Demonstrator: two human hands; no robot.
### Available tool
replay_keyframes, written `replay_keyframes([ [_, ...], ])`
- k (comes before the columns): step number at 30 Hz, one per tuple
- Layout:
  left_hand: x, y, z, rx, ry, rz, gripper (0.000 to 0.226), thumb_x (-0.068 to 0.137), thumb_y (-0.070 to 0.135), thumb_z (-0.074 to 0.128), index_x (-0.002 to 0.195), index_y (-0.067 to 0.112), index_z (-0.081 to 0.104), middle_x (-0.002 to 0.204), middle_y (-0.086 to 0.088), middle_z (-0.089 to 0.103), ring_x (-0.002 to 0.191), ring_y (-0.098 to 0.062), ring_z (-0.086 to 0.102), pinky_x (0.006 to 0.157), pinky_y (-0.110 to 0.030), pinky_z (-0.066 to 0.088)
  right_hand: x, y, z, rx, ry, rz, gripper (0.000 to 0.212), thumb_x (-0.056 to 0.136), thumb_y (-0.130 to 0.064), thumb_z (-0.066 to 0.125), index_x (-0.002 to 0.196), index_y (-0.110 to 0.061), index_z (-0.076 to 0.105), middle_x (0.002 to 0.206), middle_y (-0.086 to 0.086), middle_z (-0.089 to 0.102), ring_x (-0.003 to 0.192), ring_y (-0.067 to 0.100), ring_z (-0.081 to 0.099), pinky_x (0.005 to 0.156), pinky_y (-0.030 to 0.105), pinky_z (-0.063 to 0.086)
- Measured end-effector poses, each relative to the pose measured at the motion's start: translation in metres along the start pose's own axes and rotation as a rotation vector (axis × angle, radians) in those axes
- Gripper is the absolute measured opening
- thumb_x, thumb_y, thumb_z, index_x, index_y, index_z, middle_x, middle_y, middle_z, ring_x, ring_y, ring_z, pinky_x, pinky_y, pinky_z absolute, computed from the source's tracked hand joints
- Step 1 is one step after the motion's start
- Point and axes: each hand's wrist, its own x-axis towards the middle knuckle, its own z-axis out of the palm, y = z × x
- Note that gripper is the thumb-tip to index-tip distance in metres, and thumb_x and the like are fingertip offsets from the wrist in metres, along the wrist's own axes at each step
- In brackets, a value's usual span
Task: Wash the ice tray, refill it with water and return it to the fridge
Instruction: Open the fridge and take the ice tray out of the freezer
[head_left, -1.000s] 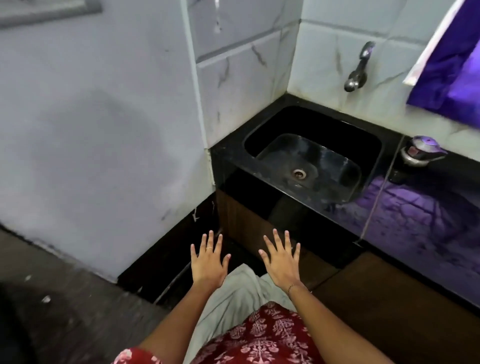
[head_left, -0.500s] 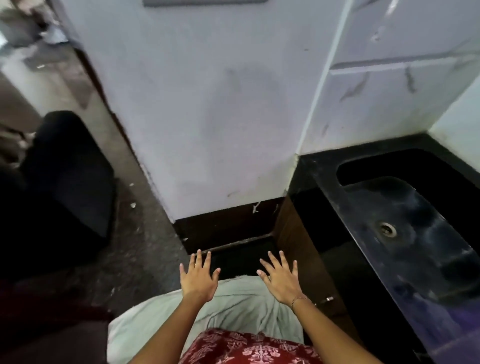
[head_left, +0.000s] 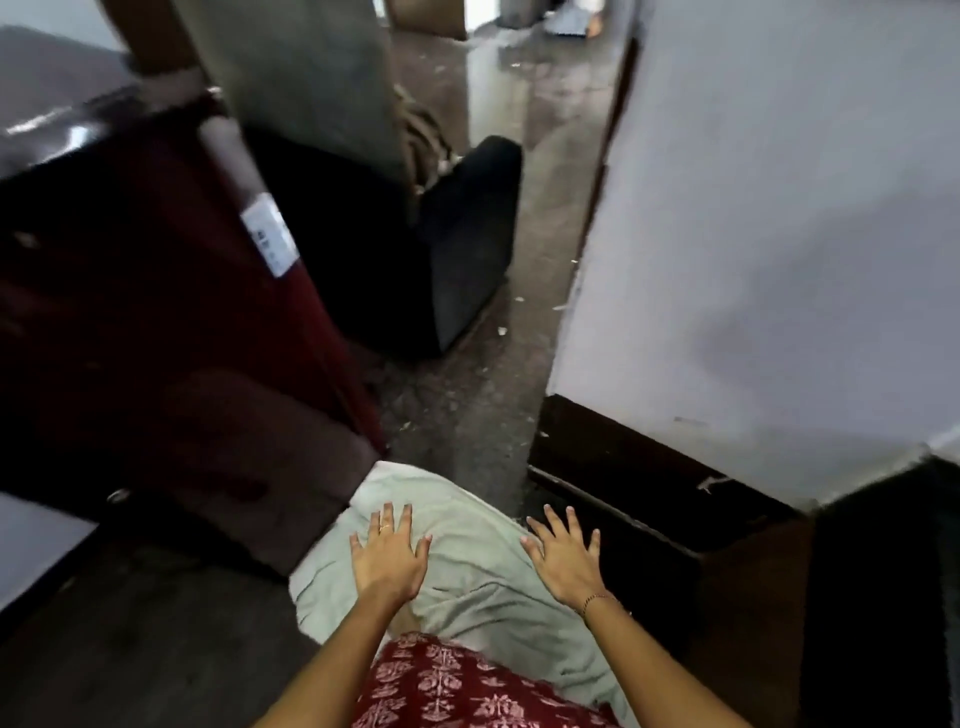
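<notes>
Judging progress first: nothing of the task looks done yet, as far as this view shows. No ice tray is in frame, nor any water or sink, so washing, refilling & returning all appear left to do. The person faces what looks like the fridge (head_left: 156, 312) at the left, dark maroon w/ a white sticker (head_left: 270, 236) on its front edge. The door seems closed, though blur makes that unsure. The tray is prob. inside, i.e. hidden, and the step in hand would be reaching the door & opening it.

Re the tray's heading & long axis: can't tell, b/c the tray isn't visible at all.

Hands: the left hand (head_left: 387, 558) and right hand (head_left: 563, 558) are both held out low in front, backs up, fingers straight & spread. Both are released, grasping nothing. They sit apart from each other, above pale trousers (head_left: 467, 587) and a red patterned top (head_left: 447, 680); neither touches the fridge. A ring (head_left: 383, 527) shows on the left hand, a thin bracelet (head_left: 597, 600) at the right wrist.

Else: a white wall (head_left: 779, 234) w/ dark skirting (head_left: 649, 478) at the right, and grey floor (head_left: 467, 415) running between wall & fridge. A black bulky object (head_left: 467, 234) stands beyond the fridge; what it is, unclear.
</notes>
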Motion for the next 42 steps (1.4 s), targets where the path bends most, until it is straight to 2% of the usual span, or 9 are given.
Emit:
replay_keyframes([
  [9,-0.015,-0.110,-0.013,-0.157,0.044,-0.294,0.062,0.097,0.052,0.021,0.151,0.026,0.004,0.160,-0.002,0.000,0.147,-0.020,0.000,0.117,-0.048,0.007,0.040,-0.129,0.024,-0.082,-0.101,-0.264,0.054,0.098,-0.053,0.020,0.147,-0.033,0.025,0.159,-0.010,0.006,0.146,0.021,-0.008,0.114,0.057,-0.002],
  [14,-0.007,-0.162,-0.029,-0.440,0.059,-0.554,0.063,0.097,0.053,0.020,0.151,0.025,0.003,0.160,-0.002,0.002,0.147,-0.021,0.002,0.116,-0.049,0.007,0.059,-0.215,0.034,-0.106,-0.139,-0.394,0.051,0.099,-0.051,0.020,0.146,-0.033,0.027,0.158,-0.011,0.009,0.146,0.019,-0.004,0.114,0.056,0.000],
  [21,0.014,-0.240,-0.054,-0.604,0.177,-0.712,0.063,0.098,0.053,0.021,0.151,0.024,0.004,0.160,-0.003,0.003,0.147,-0.021,0.003,0.117,-0.049,0.007,0.098,-0.327,0.060,-0.128,-0.194,-0.615,0.050,0.098,-0.051,0.028,0.145,-0.034,0.030,0.157,-0.012,0.013,0.146,0.017,0.000,0.113,0.057,0.003],
  [25,0.022,-0.279,-0.068,-0.756,0.275,-0.780,0.064,0.098,0.052,0.023,0.152,0.022,0.005,0.160,-0.003,0.005,0.147,-0.021,0.004,0.117,-0.049,0.009,0.113,-0.394,0.076,0.039,-0.226,-0.768,0.048,0.097,-0.040,0.044,0.142,-0.025,0.038,0.153,-0.001,0.027,0.143,0.022,0.019,0.116,0.045,0.018],
  [28,0.019,-0.300,-0.086,-0.913,0.457,-0.797,0.064,0.098,0.049,0.028,0.151,0.019,0.011,0.159,-0.005,0.013,0.146,-0.022,0.013,0.116,-0.046,0.016,0.105,-0.438,0.082,0.346,-0.311,-0.812,0.044,0.095,-0.027,0.054,0.136,-0.018,0.045,0.144,0.004,0.042,0.135,0.018,0.037,0.110,0.027,0.029],
  [35,0.003,-0.312,-0.168,-1.283,0.994,-0.599,0.045,0.100,0.036,0.036,0.139,0.016,0.043,0.141,-0.005,0.047,0.130,-0.018,0.043,0.100,-0.022,0.032,0.084,-0.519,0.076,0.687,-0.528,-0.807,0.056,0.091,-0.011,0.060,0.141,-0.010,0.037,0.144,0.003,0.041,0.134,0.014,0.037,0.084,0.003,0.042],
  [38,0.000,-0.311,-0.197,-1.392,1.093,-0.480,0.042,0.101,0.036,0.033,0.134,0.017,0.050,0.137,0.000,0.052,0.128,-0.012,0.045,0.100,-0.019,0.033,0.079,-0.533,0.071,0.649,-0.569,-0.830,0.059,0.088,-0.010,0.063,0.139,-0.011,0.036,0.141,0.002,0.044,0.130,0.013,0.041,0.087,0.003,0.042],
  [40,0.003,-0.315,-0.210,-1.481,1.104,-0.405,0.047,0.099,0.043,0.033,0.132,0.016,0.052,0.134,0.003,0.054,0.129,-0.013,0.046,0.107,-0.026,0.034,0.074,-0.538,0.064,0.622,-0.587,-0.842,0.053,0.089,-0.010,0.062,0.136,-0.010,0.038,0.135,0.002,0.049,0.121,0.012,0.049,0.085,0.008,0.044],
  [42,0.011,-0.323,-0.223,-1.588,1.059,-0.374,0.072,0.087,0.067,0.034,0.134,0.014,0.050,0.138,0.000,0.052,0.132,-0.016,0.044,0.113,-0.038,0.033,0.073,-0.548,0.055,0.568,-0.609,-0.832,0.047,0.091,-0.013,0.060,0.133,-0.007,0.040,0.119,-0.007,0.050,0.104,0.006,0.049,0.085,0.020,0.046],
])
